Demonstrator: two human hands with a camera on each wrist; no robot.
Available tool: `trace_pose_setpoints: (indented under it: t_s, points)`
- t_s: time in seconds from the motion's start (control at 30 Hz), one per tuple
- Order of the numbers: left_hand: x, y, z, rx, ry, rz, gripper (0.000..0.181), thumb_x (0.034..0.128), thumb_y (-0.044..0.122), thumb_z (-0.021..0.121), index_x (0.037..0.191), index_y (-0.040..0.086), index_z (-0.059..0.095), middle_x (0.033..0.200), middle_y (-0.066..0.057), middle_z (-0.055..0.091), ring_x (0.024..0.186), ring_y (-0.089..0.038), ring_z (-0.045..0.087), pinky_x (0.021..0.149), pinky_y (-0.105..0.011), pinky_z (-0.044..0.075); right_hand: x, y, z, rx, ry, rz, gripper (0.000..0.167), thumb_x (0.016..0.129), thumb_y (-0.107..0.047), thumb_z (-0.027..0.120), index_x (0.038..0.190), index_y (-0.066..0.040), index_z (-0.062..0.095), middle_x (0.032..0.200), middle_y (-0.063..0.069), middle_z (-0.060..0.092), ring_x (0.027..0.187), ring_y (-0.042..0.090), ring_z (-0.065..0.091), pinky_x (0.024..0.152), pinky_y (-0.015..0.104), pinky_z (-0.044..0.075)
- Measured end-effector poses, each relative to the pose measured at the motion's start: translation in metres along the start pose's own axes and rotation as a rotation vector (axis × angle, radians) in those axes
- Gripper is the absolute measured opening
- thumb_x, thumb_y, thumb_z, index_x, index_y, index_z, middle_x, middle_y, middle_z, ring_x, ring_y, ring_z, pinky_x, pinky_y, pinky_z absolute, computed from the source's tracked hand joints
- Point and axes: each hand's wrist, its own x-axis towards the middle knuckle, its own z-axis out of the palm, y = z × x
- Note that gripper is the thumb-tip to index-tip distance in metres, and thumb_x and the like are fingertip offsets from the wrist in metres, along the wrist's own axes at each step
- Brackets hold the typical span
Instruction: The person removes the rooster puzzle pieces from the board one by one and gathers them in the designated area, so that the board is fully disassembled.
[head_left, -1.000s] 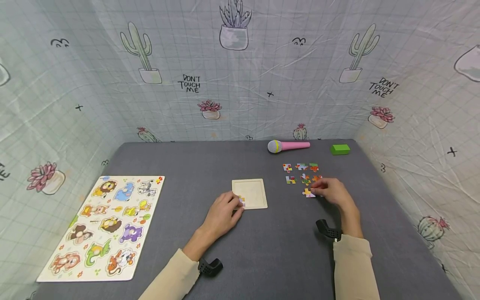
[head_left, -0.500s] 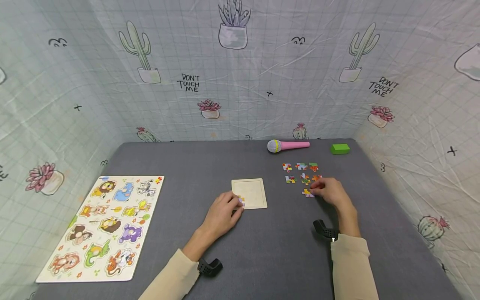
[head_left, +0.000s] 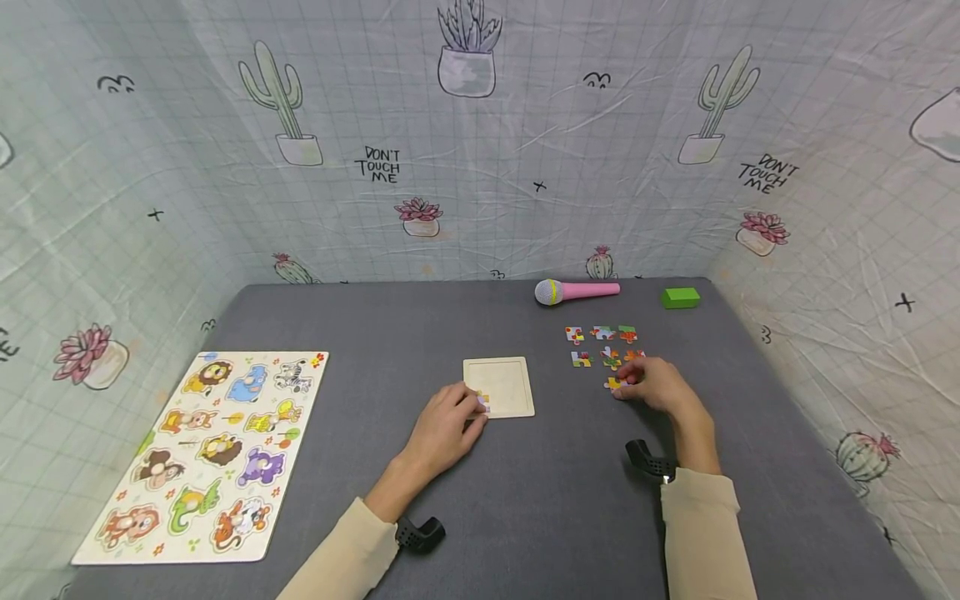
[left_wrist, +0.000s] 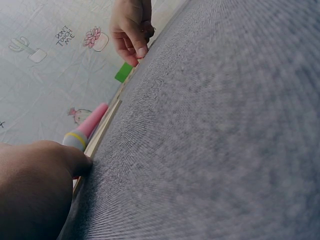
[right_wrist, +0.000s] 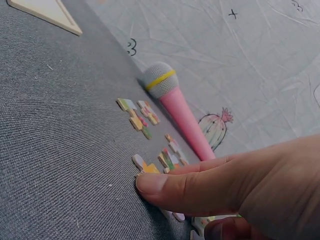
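A small square wooden puzzle tray (head_left: 510, 385) lies mid-table, with a pastel jigsaw piece (head_left: 484, 399) in its near left corner. My left hand (head_left: 444, 423) holds that corner, forefinger over the piece and thumb at the near edge; part of the grip is hidden. In the left wrist view the thumb meets the tray (left_wrist: 106, 129). To the right, my right hand (head_left: 662, 385) pinches a yellow jigsaw piece (head_left: 611, 382) at the table surface. The right wrist view shows the thumb on that yellow piece (right_wrist: 149, 168), its fingers mostly hidden behind.
Several loose jigsaw pieces (head_left: 581, 359) lie in rows just beyond the right hand. A pink toy microphone (head_left: 588, 291) and a green block (head_left: 680, 298) sit at the back. On the left is a large animal puzzle board (head_left: 202, 458). A patterned cloth (head_left: 480, 167) encloses the table.
My right thumb and fingers have shifted slightly left and closed onto the yellow piece, covering more of it. The left hand and tray have stayed in place.
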Motion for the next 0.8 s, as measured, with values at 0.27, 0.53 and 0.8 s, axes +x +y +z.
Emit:
trace_pose_setpoints:
  t_s: [0.27, 0.53, 0.8]
  points:
    - [0.0, 0.0, 0.001, 0.003, 0.012, 0.006, 0.008, 0.0884, 0.018, 0.077, 0.093, 0.015, 0.071, 0.099, -0.001, 0.063, 0.094, -0.02, 0.062, 0.087, -0.039, 0.051, 0.0, 0.001, -0.001, 0.004, -0.003, -0.011, 0.032, 0.08, -0.018, 0.084, 0.104, -0.002, 0.072, 0.089, 0.008, 0.062, 0.084, 0.023, 0.054, 0.073, 0.031, 0.038]
    - [0.0, -0.001, 0.001, -0.001, 0.009, 0.0, 0.008, 0.089, 0.02, 0.076, 0.093, 0.016, 0.07, 0.1, -0.001, 0.063, 0.096, -0.021, 0.062, 0.088, -0.04, 0.051, -0.001, -0.005, -0.004, 0.016, 0.009, -0.033, 0.034, 0.083, -0.019, 0.082, 0.11, -0.002, 0.069, 0.093, 0.009, 0.063, 0.087, 0.022, 0.055, 0.074, 0.031, 0.039]
    - [0.0, 0.0, 0.001, -0.035, -0.022, -0.042, 0.005, 0.091, 0.019, 0.074, 0.094, 0.015, 0.073, 0.105, -0.004, 0.06, 0.093, -0.021, 0.06, 0.083, -0.04, 0.051, -0.001, -0.023, -0.004, 0.017, 0.054, -0.049, 0.038, 0.089, -0.023, 0.077, 0.119, -0.002, 0.068, 0.098, 0.01, 0.065, 0.091, 0.024, 0.058, 0.071, 0.031, 0.043]
